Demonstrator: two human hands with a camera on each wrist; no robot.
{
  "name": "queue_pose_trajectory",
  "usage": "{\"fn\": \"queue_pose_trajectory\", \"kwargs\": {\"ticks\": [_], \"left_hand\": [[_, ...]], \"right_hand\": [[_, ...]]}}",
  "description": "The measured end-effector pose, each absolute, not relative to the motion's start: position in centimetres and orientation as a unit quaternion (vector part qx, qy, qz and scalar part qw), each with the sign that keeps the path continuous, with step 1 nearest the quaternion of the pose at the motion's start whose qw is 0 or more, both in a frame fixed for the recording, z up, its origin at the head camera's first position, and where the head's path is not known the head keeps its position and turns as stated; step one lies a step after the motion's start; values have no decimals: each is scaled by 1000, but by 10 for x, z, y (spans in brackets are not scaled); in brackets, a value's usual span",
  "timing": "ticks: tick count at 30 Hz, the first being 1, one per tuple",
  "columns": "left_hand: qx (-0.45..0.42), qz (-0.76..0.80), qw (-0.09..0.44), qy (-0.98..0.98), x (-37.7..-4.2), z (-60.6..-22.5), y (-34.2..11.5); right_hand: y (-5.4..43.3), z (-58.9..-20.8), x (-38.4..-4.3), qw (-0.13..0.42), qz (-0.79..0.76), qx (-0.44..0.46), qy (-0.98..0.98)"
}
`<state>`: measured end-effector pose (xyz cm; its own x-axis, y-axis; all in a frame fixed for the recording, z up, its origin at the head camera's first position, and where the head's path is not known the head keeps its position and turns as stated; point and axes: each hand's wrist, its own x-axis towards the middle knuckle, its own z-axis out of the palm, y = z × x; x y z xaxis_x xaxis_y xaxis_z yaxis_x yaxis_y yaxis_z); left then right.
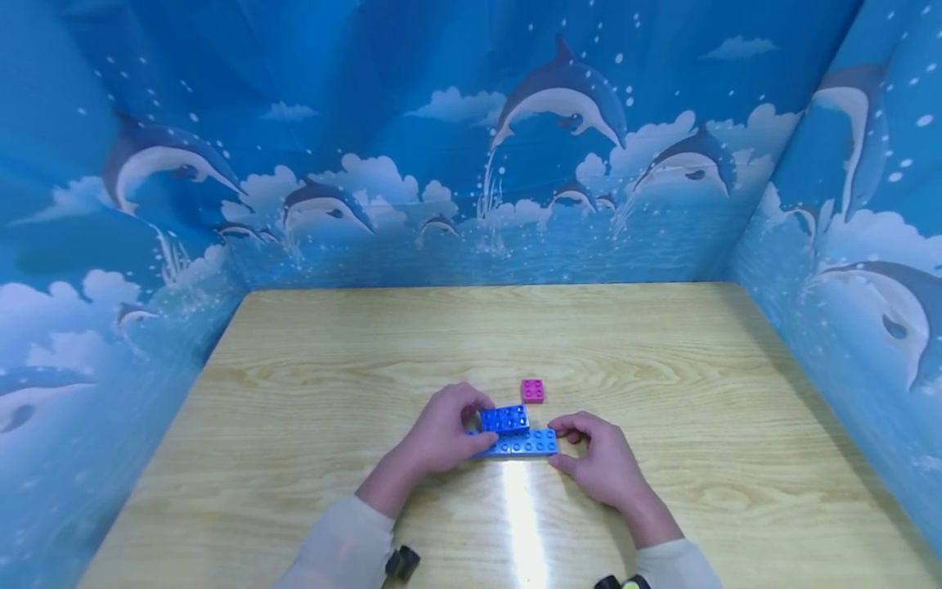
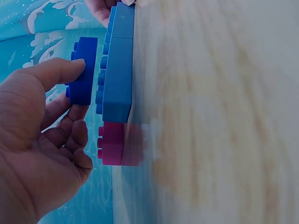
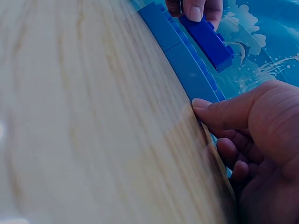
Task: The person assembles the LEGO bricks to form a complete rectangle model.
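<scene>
Between thumb and fingers my left hand (image 1: 445, 432) pinches a dark blue toy building brick (image 1: 504, 420), studs facing up. In the left wrist view a narrow gap separates this dark blue brick (image 2: 84, 79) from the lighter blue bricks (image 2: 117, 84) below it. Those two lighter bricks (image 1: 536, 442) lie end to end on the table as one row. At the row's right end, my right hand (image 1: 599, 462) grips the end brick, thumb on the near corner and a finger at the far corner. The row's left end is partly hidden by my left hand.
A small pink brick (image 1: 533, 391) with studs on top sits on the wooden table (image 1: 331, 352) just behind the blue row. Around the table's back and sides hangs a blue curtain (image 1: 412, 98) printed with dolphins.
</scene>
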<state>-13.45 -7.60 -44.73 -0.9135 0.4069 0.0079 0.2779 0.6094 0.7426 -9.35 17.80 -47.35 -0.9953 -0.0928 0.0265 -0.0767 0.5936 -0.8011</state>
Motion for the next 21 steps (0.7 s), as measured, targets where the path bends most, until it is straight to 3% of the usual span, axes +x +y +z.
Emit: {"fn": "queue_pose_trajectory", "kwargs": {"ticks": [21], "left_hand": [[241, 380, 92, 888, -130, -448, -78]], "right_hand": [[178, -474, -94, 8, -448, -48, 893]]}}
